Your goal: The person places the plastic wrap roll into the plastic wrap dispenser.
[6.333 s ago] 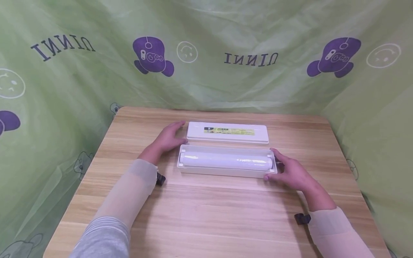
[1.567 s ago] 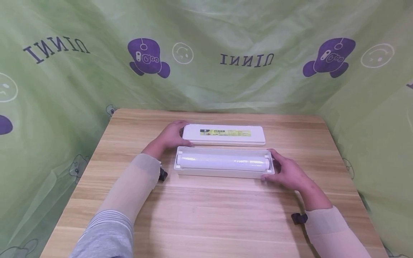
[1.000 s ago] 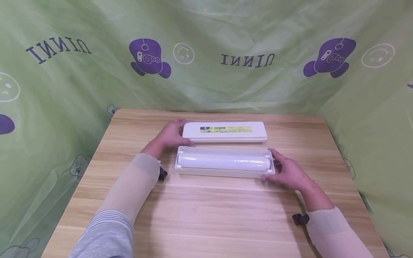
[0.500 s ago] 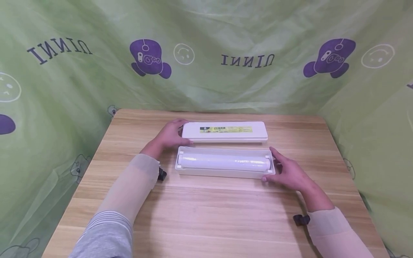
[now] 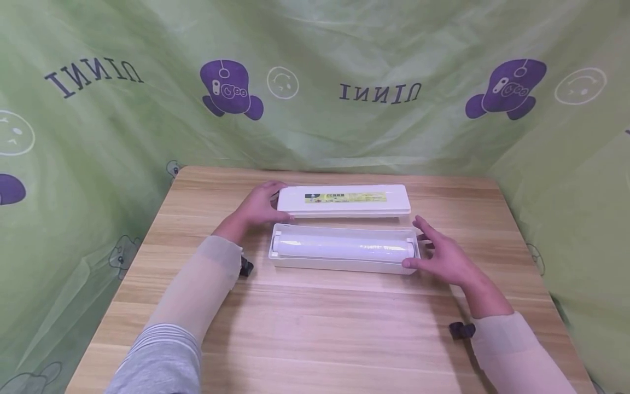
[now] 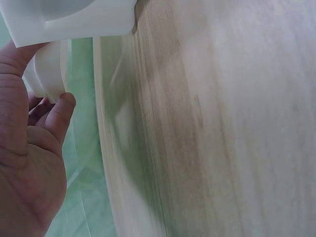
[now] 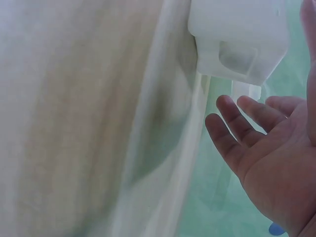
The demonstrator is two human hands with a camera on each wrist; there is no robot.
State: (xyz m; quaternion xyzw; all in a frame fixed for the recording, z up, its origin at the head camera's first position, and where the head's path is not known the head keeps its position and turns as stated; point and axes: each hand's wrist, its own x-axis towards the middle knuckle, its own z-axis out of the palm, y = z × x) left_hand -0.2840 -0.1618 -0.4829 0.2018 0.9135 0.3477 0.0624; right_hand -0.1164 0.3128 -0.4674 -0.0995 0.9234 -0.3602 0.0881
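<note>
A long white box (image 5: 339, 265) sits open on the table, with a roll of cling film (image 5: 334, 246) inside it. Behind it is its white lid (image 5: 297, 203), which bears a yellow-green label. My left hand (image 5: 258, 207) grips the lid's left end; in the left wrist view the thumb and fingers of that hand (image 6: 37, 143) hold its edge. At the box's right end is my right hand (image 5: 445, 260). Its fingers look loose and spread in the right wrist view, where the hand (image 7: 276, 153) appears apart from the box (image 7: 237, 29).
The wooden table (image 5: 315, 334) extends in front of the box and to both sides. Green printed cloth (image 5: 315, 137) hangs behind and around it. A small black device (image 5: 461, 330) is strapped at each wrist.
Earlier my left hand was beside the lid; now it holds the lid's end. The lid has shifted slightly back. My right hand has just loosened from the box's end, fingers spreading.
</note>
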